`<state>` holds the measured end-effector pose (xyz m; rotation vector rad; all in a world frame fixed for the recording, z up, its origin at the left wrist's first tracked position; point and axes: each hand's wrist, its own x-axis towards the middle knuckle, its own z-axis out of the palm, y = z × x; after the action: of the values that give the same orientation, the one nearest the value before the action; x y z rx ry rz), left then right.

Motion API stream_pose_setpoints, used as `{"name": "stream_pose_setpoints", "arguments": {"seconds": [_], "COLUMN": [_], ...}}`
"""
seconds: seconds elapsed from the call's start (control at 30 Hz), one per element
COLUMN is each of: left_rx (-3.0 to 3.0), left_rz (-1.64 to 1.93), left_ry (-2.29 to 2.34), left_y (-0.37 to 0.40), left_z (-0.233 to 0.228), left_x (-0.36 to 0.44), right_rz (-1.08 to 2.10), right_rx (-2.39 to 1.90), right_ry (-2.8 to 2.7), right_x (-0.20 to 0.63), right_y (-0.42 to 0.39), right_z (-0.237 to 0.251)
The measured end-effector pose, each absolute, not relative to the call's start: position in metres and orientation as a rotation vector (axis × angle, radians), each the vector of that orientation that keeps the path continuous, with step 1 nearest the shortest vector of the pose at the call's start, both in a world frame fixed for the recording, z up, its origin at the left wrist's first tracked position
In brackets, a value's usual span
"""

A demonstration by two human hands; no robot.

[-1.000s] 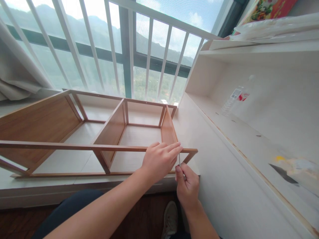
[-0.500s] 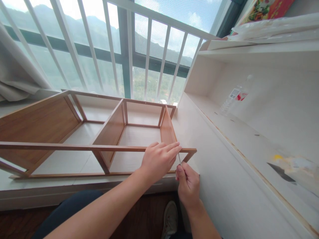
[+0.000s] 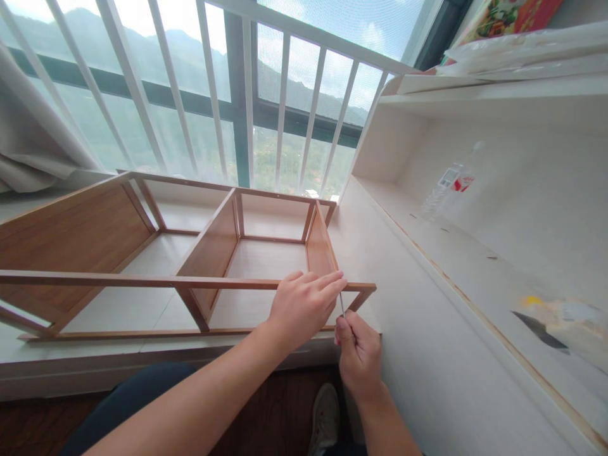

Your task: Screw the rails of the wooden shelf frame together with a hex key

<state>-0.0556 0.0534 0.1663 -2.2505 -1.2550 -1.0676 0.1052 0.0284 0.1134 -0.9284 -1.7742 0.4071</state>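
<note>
A brown wooden shelf frame (image 3: 118, 278) lies on its side along the windowsill, with upright panels set between its rails. My left hand (image 3: 304, 304) is laid over the front rail near its right end, fingers stretched together along it and closed about the wood. Just below and to the right, my right hand (image 3: 358, 345) is closed in a fist, thumb on top. From it a thin metal shaft (image 3: 342, 305) points up to the rail beside the left fingertips. The rest of that tool is hidden in my fist, and its tip's exact contact cannot be made out.
A white cabinet (image 3: 427, 304) stands close on the right, its shelf holding a clear plastic bottle (image 3: 449, 183), a black blade-like piece (image 3: 539, 330) and a plastic bag (image 3: 565, 316). White railings (image 3: 280, 107) rise behind the frame. A grey curtain (image 3: 33, 126) hangs at left.
Both hands and the wooden frame keep nearly the same place. The view has shifted very slightly.
</note>
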Motion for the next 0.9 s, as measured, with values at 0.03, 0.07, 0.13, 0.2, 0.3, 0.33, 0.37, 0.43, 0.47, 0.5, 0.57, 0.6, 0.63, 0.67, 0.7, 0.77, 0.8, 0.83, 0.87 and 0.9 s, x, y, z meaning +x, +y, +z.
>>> {"name": "stream_pose_setpoints", "arguments": {"seconds": [0.03,0.07,0.13,0.2,0.3,0.33,0.37,0.43,0.47,0.5,0.57,0.6,0.63,0.67,0.7,0.77,0.8,0.83,0.87,0.9], "left_rx": [-2.252,-2.253,-2.255,-2.255,-2.26,-2.26,-2.258,-2.253,-2.253,-2.254,-2.255,-2.25,-2.242,-2.232,-2.223,-2.217,-2.218,-2.222,-2.228,-2.231], "left_rz": [-1.067,-1.068,-1.069,-1.07,-1.063,-1.062,-1.061,-1.056,-1.053,-1.049,-1.047,-1.053,-1.061,-1.069,-1.075,-1.081,-1.079,-1.075,-1.069,-1.063], "left_ry": [-1.253,-1.251,-1.245,-1.242,-1.237,-1.235,-1.233,-1.232,-1.232,-1.231,-1.226,-1.223,-1.221,-1.219,-1.218,-1.218,-1.218,-1.218,-1.218,-1.218], "left_y": [0.053,0.053,0.052,0.052,0.052,0.052,0.052,0.052,0.052,0.052,0.053,0.053,0.053,0.053,0.053,0.054,0.054,0.054,0.054,0.054], "left_z": [0.167,0.167,0.168,0.169,0.17,0.17,0.17,0.17,0.17,0.17,0.17,0.17,0.17,0.17,0.17,0.171,0.171,0.171,0.171,0.171], "left_x": [-0.056,-0.056,-0.056,-0.056,-0.056,-0.057,-0.057,-0.057,-0.058,-0.058,-0.058,-0.058,-0.058,-0.057,-0.057,-0.057,-0.057,-0.057,-0.057,-0.057], "right_rz": [0.393,0.376,0.339,0.293,0.219,0.199,0.186,0.182,0.196,0.217,0.278,0.308,0.336,0.355,0.364,0.353,0.337,0.318,0.299,0.283], "right_rx": [-0.929,-0.93,-0.937,-0.942,-0.94,-0.937,-0.934,-0.925,-0.917,-0.909,-0.889,-0.87,-0.848,-0.825,-0.804,-0.788,-0.799,-0.818,-0.842,-0.867], "right_ry": [-1.775,-1.775,-1.777,-1.782,-1.784,-1.785,-1.785,-1.792,-1.8,-1.806,-1.818,-1.83,-1.845,-1.861,-1.877,-1.898,-1.891,-1.873,-1.845,-1.81], "right_x": [0.105,0.106,0.106,0.106,0.105,0.104,0.103,0.1,0.097,0.095,0.089,0.085,0.083,0.081,0.079,0.08,0.082,0.084,0.087,0.09], "right_y": [0.028,0.028,0.027,0.027,0.028,0.028,0.028,0.028,0.027,0.025,0.022,0.021,0.02,0.019,0.018,0.019,0.02,0.021,0.023,0.024], "right_z": [0.114,0.114,0.114,0.115,0.117,0.117,0.118,0.118,0.118,0.117,0.114,0.112,0.11,0.109,0.107,0.107,0.107,0.109,0.11,0.112]}}
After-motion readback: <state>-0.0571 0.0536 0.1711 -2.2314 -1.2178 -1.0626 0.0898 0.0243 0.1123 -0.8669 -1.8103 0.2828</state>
